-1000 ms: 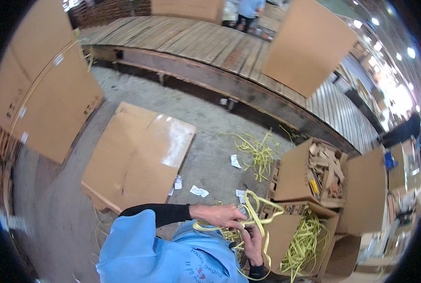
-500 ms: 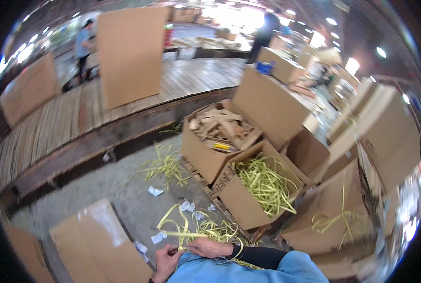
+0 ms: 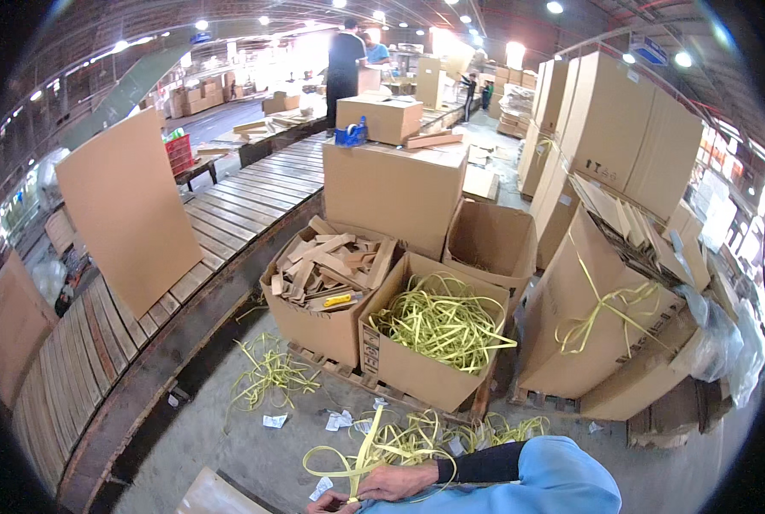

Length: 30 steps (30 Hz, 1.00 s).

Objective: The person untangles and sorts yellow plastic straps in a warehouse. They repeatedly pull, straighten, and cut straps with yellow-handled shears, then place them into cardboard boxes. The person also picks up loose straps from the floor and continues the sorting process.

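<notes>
At the lower edge, my right hand (image 3: 393,482) is closed on a flat yellow strap (image 3: 369,445), its black-sleeved forearm reaching in from the right. My left hand (image 3: 333,504) is pinched on the same strap just beside it, partly cut off by the frame edge. The strap stands up from my fingers and loops out to the left. Beyond my hands, a tangle of yellow straps (image 3: 408,437) lies on the concrete floor among scraps of white paper (image 3: 340,420). An open carton (image 3: 430,385) ahead is heaped with more yellow straps (image 3: 442,321).
Beside it, a carton (image 3: 314,321) of cardboard strips holds a yellow cutter (image 3: 337,300). A slatted conveyor (image 3: 228,210) runs along the left, bearing an upright cardboard sheet (image 3: 130,214). A blue tape dispenser (image 3: 351,133) sits on a big carton (image 3: 391,184). Strapped flat cardboard (image 3: 571,317) leans right. People (image 3: 346,73) stand far off.
My view has swung to the right and up, so the cartons appear further left and my hands lower. Both hands keep hold of the yellow strap.
</notes>
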Available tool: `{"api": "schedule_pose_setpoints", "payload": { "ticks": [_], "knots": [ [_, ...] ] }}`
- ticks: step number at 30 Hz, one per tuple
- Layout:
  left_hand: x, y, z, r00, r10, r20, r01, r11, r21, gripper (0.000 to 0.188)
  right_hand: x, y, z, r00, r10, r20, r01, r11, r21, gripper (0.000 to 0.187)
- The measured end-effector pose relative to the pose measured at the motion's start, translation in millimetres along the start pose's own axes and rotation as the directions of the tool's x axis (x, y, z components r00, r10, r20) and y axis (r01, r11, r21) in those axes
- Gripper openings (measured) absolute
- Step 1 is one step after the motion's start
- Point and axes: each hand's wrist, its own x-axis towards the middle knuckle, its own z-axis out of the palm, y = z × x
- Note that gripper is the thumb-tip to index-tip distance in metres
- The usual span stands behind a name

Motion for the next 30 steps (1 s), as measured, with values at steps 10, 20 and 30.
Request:
{"api": "schedule_pose_setpoints", "payload": {
  "ticks": [10,20,30],
  "knots": [
    [1.5,6.2,12.5,1.000,0.006,0.025,-0.010,0.991,0.131,0.008,-25.3,-9.2,-12.5,0.999,0.048,0.023,-0.048,0.999,0.019,0.025],
    [7.5,-8.6,11.9,0.988,0.107,0.107,-0.120,0.985,0.123,0.008,-25.9,-4.0,3.7,0.995,0.058,-0.086,-0.064,0.996,-0.064,0.028],
    [8.8,-9.4,21.2,0.980,0.160,0.116,-0.184,0.954,0.236,0.010,-58.3,54.5,18.9,0.999,-0.051,-0.020,0.051,0.998,0.021,0.023]
  ]
}}
